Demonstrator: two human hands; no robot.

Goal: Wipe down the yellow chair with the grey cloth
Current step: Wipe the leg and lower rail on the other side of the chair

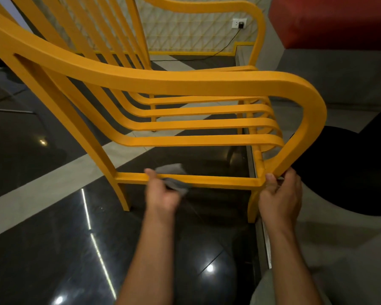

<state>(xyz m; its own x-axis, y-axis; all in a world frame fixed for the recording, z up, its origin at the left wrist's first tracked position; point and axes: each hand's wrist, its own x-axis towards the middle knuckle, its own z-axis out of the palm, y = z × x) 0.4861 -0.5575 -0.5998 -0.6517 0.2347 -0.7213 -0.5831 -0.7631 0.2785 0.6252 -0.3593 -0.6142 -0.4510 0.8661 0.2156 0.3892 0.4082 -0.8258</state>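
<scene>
The yellow chair [185, 82] fills most of the view, seen from its side, with slatted seat and back and a curved armrest. My left hand [161, 192] is shut on the grey cloth [174, 179], which is pressed around the low side rail between the chair's legs. Part of the cloth sticks up behind the rail, blurred. My right hand [279, 194] grips the chair frame where the armrest support meets the front leg.
A glossy dark and pale tiled floor [53, 238] lies under the chair. A round black and white base [350, 172] stands close on the right. A red block [330, 20] is at the top right, and a wall socket with a cable [239, 24] behind.
</scene>
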